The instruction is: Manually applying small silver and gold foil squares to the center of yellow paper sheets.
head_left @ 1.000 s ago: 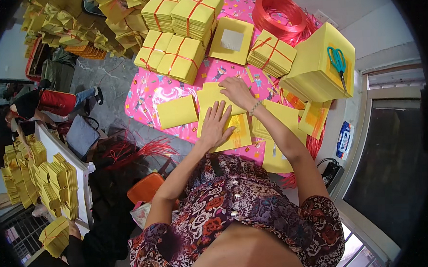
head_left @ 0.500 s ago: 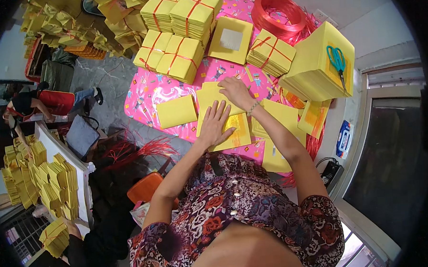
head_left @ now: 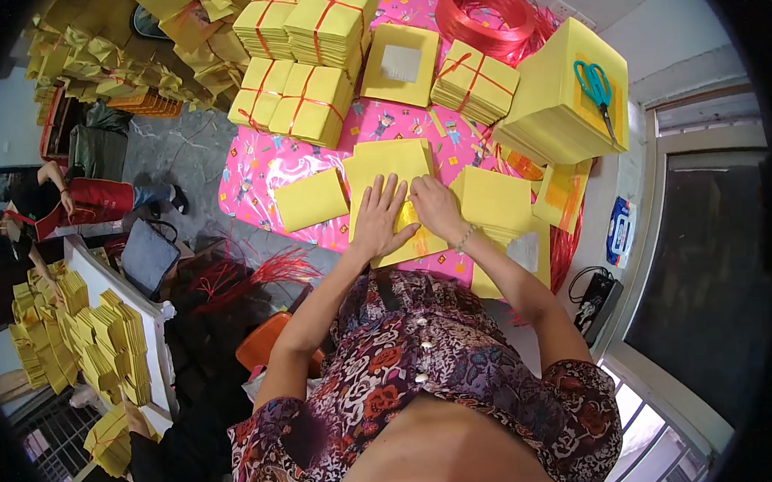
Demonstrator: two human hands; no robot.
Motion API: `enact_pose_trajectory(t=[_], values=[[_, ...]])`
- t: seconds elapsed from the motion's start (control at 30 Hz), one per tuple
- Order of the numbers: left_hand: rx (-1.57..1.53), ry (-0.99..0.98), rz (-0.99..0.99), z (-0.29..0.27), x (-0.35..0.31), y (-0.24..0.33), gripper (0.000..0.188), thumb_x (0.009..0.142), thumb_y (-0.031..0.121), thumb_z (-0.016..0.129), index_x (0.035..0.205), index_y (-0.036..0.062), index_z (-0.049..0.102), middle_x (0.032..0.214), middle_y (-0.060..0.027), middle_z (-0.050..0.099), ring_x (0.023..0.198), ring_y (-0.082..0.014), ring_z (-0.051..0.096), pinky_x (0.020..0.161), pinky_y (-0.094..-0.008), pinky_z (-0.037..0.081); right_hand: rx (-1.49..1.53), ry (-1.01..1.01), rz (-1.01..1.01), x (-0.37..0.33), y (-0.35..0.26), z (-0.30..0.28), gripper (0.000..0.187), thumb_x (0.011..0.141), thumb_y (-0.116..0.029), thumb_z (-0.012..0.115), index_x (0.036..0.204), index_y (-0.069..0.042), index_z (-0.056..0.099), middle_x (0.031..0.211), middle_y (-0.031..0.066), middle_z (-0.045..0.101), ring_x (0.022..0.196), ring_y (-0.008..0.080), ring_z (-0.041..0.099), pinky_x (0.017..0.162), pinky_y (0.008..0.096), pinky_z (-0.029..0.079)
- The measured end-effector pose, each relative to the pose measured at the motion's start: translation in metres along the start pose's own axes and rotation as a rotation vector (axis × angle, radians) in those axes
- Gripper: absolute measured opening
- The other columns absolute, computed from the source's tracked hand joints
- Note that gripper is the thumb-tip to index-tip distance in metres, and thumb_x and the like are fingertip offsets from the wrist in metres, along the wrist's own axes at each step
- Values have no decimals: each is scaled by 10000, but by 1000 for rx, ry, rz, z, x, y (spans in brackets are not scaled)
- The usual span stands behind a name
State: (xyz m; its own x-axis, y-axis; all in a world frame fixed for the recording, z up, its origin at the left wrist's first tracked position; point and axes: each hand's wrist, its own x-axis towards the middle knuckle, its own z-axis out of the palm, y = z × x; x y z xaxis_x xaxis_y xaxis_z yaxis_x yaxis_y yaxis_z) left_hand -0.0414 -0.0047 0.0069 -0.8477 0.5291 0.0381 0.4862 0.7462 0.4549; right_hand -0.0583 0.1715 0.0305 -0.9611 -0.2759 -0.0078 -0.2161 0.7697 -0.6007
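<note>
On the pink patterned tablecloth lies yellow folded paper, shaped like an envelope, with a shiny golden patch partly under my hands. My left hand rests flat on it, fingers spread and thumb out to the right. Close beside it, my right hand is bent at the right edge of the paper, its fingers drawn together and pressed on it. Their tips are partly hidden. A single yellow packet lies just left of my left hand. To the right of my right hand sits a loose stack of yellow paper.
Yellow bundles tied with red ribbon stand at the back, beside a coil of red ribbon. Teal-handled scissors lie on a tall yellow stack. At left, other people handle yellow packets by a white-edged table.
My right hand has come down from the top of the paper toward me, and its fingers have curled in. The left hand stays flat on the paper. The view has shifted slightly.
</note>
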Motion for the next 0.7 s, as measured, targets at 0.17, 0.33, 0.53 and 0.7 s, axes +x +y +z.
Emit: enact_pose_trajectory(t=[0.17, 0.33, 0.53, 0.7], values=[[13, -8, -11, 2, 1, -2, 882, 837, 604, 545, 1494, 70, 297, 1550, -193, 240, 1440, -412, 164, 1157, -531, 160, 1, -4, 42, 1, 4, 9, 147, 853, -110, 618, 904, -29, 506, 893, 154, 538, 891, 358, 562, 759, 451, 474], [30, -11, -12, 2, 1, -1, 886, 838, 620, 534, 1490, 66, 304, 1548, -194, 244, 1441, -408, 163, 1159, -527, 158, -18, 40, 43, 2, 3, 14, 157, 855, -121, 633, 904, -30, 515, 898, 149, 540, 889, 355, 561, 771, 447, 467], [8, -35, -13, -7, -6, -5, 897, 855, 628, 512, 1484, 28, 292, 1541, -201, 257, 1442, -396, 176, 1162, -514, 159, -37, 21, 61, 0, 3, 13, 171, 862, -146, 635, 915, -29, 523, 913, 156, 539, 917, 349, 556, 782, 440, 466], [39, -43, -6, -12, -15, -18, 894, 875, 620, 492, 1482, 1, 272, 1541, -224, 243, 1444, -388, 175, 1166, -501, 159, -66, 8, 50, 2, 0, 13, 221, 846, -181, 666, 919, -24, 527, 923, 157, 543, 928, 341, 558, 790, 432, 469]])
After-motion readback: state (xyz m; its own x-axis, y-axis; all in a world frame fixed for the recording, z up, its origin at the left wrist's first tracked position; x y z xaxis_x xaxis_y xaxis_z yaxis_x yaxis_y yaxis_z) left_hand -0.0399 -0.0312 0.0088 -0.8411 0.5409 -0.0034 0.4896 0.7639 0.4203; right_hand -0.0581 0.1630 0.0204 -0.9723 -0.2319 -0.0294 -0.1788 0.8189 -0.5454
